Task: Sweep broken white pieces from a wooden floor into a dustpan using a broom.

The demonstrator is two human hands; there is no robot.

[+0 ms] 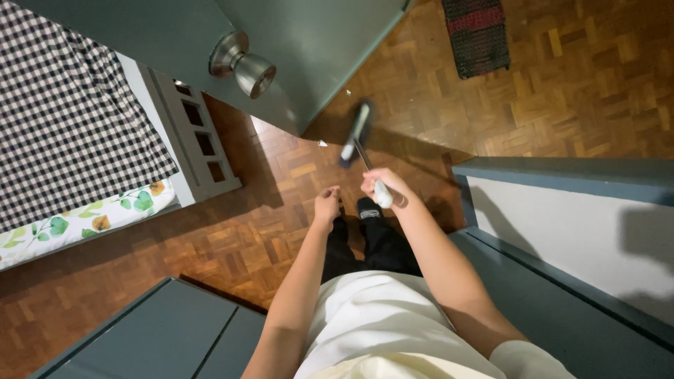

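Right hand point(379, 184) clenched round white grip of broom handle point(382, 194). Handle runs up and away from hands, slightly leftward, to broom head point(357, 132) resting on parquet floor point(562, 105) near door point(309, 49). Head lies ahead of both hands; right hand nearer. Left hand point(326, 205) just beside, loosely curled, apparently holding nothing, though view is small. Small white scraps point(322, 143) left of head.
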